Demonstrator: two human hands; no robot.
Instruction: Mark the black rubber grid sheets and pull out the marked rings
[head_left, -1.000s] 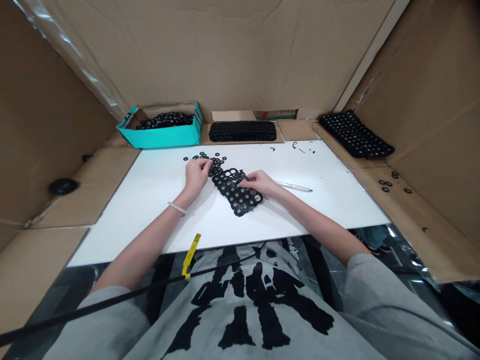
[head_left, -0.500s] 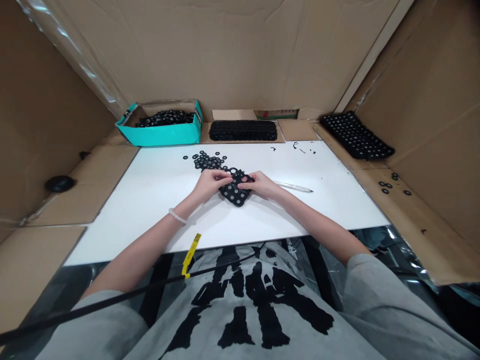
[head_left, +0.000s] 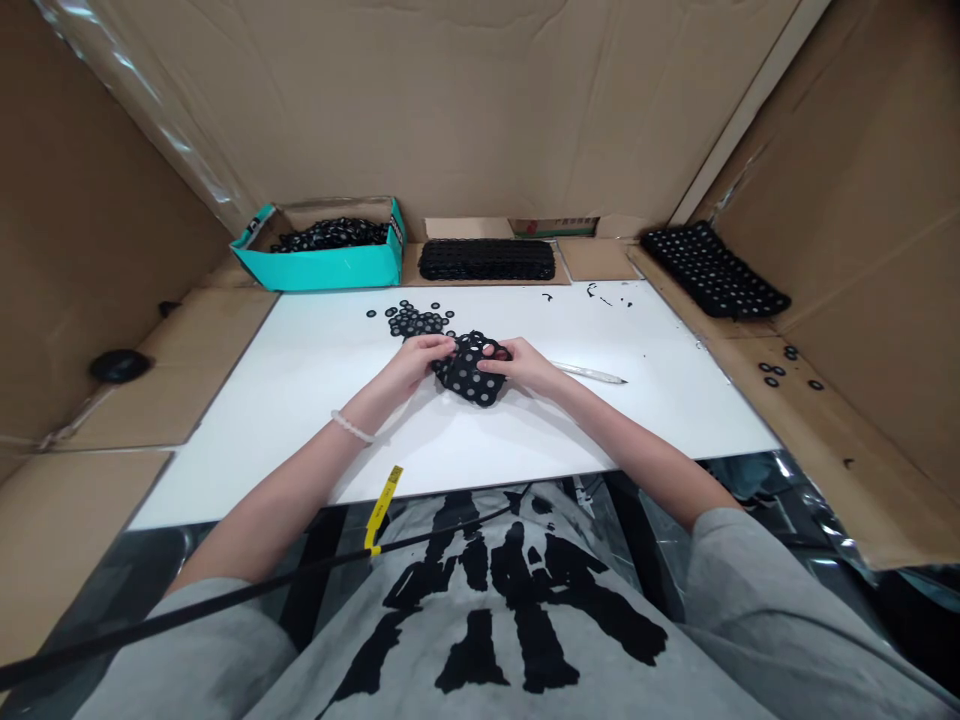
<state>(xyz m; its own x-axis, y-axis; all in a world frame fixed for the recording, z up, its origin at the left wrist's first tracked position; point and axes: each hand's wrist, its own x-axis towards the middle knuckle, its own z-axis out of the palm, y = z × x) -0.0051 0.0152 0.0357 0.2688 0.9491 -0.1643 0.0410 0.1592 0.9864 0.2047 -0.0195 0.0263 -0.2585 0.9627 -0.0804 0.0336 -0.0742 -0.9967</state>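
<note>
A black sheet with rows of pale round spots (head_left: 474, 380) is bent up between my two hands above the white board. My right hand (head_left: 525, 366) grips its right side, thumb in front and fingers behind. At its upper left edge, my left hand (head_left: 421, 358) has thumb and fingertips pinched together; whether they hold the sheet or a small ring is too small to make out. Just beyond the left fingertips lies a pile of small black rings (head_left: 414, 321). A white pen (head_left: 589, 373) rests on the board right of my right hand.
At the back stand a turquoise box (head_left: 322, 270) of black pieces and a stack of black sheets (head_left: 487, 260). Another spotted sheet (head_left: 712, 270) lies at the right, near several loose rings (head_left: 772, 370). A black round object (head_left: 120, 367) sits at left. Cardboard walls surround the white board (head_left: 300, 400).
My left hand has drawn slightly left, away from the sheet's middle to its upper left edge. The sheet has turned a little and shifted slightly right in my right hand.
</note>
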